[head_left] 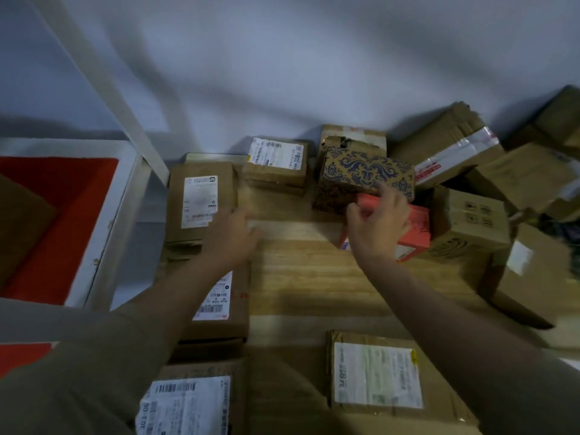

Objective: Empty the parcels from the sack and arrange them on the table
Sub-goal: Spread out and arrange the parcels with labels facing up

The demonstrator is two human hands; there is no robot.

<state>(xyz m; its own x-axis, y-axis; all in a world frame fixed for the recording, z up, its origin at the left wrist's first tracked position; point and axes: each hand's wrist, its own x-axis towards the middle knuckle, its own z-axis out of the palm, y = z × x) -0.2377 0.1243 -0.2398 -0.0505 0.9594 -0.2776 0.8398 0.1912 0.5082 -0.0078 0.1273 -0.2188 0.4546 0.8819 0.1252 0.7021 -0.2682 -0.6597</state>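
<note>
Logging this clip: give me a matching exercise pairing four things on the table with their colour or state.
Things:
1. patterned box
2. red box
3. left hand
4. parcel at the near edge

States:
A. lies flat with a large white label up
B. open, fingers spread over the table
C. under the right hand
D. blue ornament on tan

Pairs: 1-D, 2-C, 3-B, 4-A

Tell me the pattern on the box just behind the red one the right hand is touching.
Dark blue damask scrollwork on tan, seen in the head view: patterned box.
</note>
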